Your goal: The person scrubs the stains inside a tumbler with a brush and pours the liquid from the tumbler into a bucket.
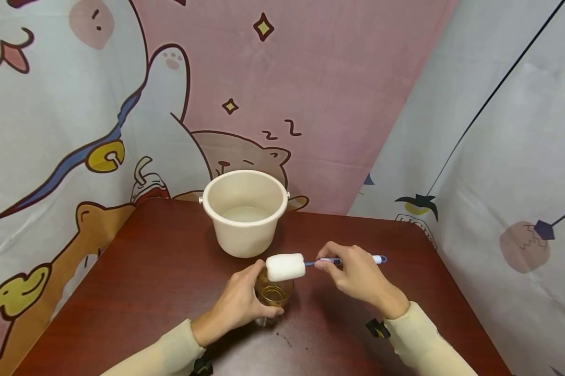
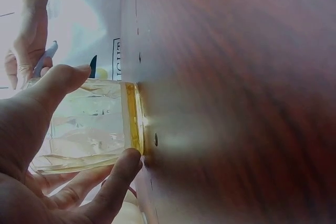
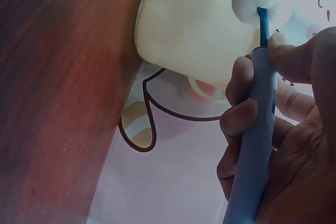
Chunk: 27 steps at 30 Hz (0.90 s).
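Observation:
My left hand grips an amber-tinted glass from its left side, thumb and fingers spread round the wall. In the left wrist view the glass stands with its yellowish base at the tabletop. My right hand holds a sponge cup brush by its pale blue-grey handle, thumb and fingers closed round it. The brush's white sponge head lies sideways over the glass's mouth, overlapping the rim in the head view. A short blue neck joins head and handle.
Behind the glass stands a cream bucket with water in it, near the back edge of the dark red-brown table. Small drops dot the wood in front of the glass. A cartoon-printed cloth hangs behind and at the sides.

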Each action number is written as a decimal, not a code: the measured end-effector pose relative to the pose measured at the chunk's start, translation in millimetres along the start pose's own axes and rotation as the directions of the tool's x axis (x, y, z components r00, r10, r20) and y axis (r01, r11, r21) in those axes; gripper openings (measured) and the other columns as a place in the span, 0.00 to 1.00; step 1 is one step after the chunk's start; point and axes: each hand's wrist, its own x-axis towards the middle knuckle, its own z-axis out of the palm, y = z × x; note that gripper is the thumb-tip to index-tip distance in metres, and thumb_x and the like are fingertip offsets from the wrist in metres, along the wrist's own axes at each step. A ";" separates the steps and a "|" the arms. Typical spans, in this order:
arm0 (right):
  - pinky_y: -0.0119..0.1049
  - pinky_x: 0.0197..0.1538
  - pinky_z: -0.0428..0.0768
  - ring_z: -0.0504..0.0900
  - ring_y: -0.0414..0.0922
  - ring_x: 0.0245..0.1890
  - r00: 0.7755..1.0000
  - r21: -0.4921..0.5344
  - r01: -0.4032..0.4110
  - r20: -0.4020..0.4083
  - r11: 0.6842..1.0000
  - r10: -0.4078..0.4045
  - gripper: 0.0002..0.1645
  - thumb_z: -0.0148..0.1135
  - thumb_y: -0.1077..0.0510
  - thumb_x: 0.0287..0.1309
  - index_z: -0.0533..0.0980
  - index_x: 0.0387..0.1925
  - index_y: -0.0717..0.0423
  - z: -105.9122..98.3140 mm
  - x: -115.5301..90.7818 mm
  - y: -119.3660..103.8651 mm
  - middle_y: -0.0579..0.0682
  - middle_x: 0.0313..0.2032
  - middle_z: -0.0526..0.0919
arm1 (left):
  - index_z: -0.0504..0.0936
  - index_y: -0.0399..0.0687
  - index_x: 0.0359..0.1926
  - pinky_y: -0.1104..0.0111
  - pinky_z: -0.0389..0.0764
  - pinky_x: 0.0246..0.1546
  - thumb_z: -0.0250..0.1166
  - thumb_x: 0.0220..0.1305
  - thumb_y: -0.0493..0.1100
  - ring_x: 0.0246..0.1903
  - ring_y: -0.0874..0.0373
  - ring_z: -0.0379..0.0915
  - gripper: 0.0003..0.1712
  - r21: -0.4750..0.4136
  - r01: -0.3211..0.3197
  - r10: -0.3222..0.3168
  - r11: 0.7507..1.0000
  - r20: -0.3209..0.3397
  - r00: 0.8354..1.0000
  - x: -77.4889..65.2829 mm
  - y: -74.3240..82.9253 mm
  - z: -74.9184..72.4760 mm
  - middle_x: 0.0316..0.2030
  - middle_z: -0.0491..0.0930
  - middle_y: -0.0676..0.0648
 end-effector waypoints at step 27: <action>0.33 0.40 0.80 0.84 0.40 0.35 0.987 0.077 -0.160 0.016 0.984 0.160 0.13 0.81 0.55 0.74 0.87 0.55 0.47 10.9 -7.9 49.7 0.42 0.38 0.93 | 0.82 0.54 0.56 0.62 0.93 0.49 1.00 0.37 0.50 0.48 0.53 0.94 0.46 -0.028 -0.013 0.013 1.000 -0.014 1.000 0.1 -1.7 1.4 0.47 0.94 0.50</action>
